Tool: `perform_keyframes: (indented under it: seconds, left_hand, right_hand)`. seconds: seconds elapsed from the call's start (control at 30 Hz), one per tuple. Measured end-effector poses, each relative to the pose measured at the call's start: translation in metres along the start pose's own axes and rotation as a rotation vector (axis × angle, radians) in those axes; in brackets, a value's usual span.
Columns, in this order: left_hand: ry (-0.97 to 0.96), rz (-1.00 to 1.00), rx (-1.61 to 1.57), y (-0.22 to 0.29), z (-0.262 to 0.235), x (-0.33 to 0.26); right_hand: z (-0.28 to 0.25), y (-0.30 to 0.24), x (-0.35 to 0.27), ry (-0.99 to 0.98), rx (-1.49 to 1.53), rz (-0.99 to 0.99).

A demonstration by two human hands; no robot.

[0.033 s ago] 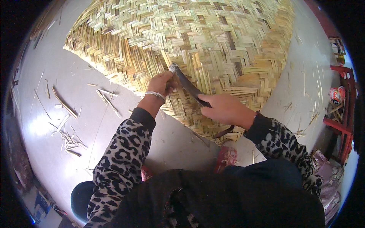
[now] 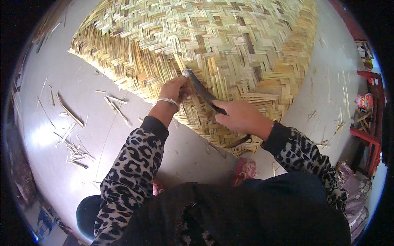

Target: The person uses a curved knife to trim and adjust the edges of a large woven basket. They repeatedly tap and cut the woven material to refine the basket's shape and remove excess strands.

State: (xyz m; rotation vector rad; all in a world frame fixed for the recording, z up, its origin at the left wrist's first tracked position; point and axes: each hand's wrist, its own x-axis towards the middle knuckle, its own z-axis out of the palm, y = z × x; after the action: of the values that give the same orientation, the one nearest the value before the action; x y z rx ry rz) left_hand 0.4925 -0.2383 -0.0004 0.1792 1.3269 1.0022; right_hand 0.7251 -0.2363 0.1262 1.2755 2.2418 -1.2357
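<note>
A large mat (image 2: 225, 35) woven from flat pale reed strips lies on the floor, one corner toward me. Near its left front edge, my left hand (image 2: 174, 89) is closed with curled fingers, a bracelet at its wrist. A small white wrapping shows at its fingertips, beside a light reed strip (image 2: 179, 61). What those fingers grip is hidden. My right hand (image 2: 244, 117) is wrapped round a dark, curved, blade-like tool (image 2: 201, 90). The tool slants across the weave, its tip touching the white wrapping. Below my right hand a dark curved end shows by the mat's corner.
Loose reed scraps (image 2: 76, 152) and a longer brown piece (image 2: 69, 110) are scattered on the pale floor at left. More bits lie at right, near a red frame (image 2: 371, 119). Patterned cloth (image 2: 353, 188) is at the lower right. A pink shoe (image 2: 245, 170) is by the mat's corner.
My right hand and the dark tool's lower end have shifted very slightly to the left. My left hand and the mat look nearly unchanged.
</note>
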Motion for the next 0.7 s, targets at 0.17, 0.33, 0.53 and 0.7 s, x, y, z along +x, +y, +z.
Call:
perform_keyframes:
  seconds: [0.17, 0.33, 0.53, 0.7]
  left_hand:
    - [0.158, -0.019, -0.034, -0.001, 0.011, 0.004]
    - [0.171, -0.019, -0.019, 0.004, 0.017, 0.004]
    - [0.213, -0.130, 0.008, 0.010, 0.019, 0.002]
    - [0.239, -0.107, 0.063, 0.004, 0.022, 0.017]
  right_hand:
    - [0.044, 0.001, 0.014, 0.155, 0.053, 0.024]
    - [0.044, 0.001, 0.018, 0.142, 0.026, 0.027]
    - [0.033, -0.002, 0.018, 0.098, -0.049, 0.029]
    - [0.036, 0.000, 0.020, 0.115, -0.047, 0.011]
